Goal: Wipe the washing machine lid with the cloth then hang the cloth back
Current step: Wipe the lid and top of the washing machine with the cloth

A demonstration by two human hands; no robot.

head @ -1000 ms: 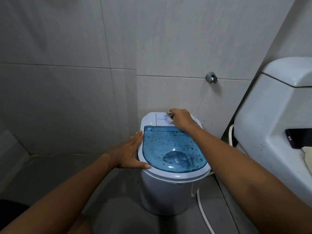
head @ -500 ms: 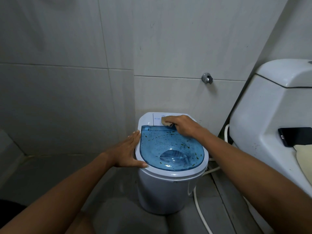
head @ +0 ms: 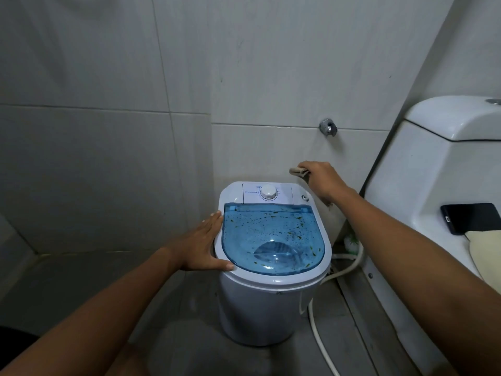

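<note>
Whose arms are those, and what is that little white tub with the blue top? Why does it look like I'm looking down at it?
The camera sits on a person's head, so you see what they see, looking down at their own two arms. The white tub is a small washing machine on a bathroom floor. Its see-through blue lid is shut and dotted with dark specks. Behind the lid is a white dial. The left hand lies flat against the machine's side, open. The right hand is lifted behind the machine, near the wall, gripping a small beige cloth. On the right stands a white toilet with a black phone lying on it.
</note>
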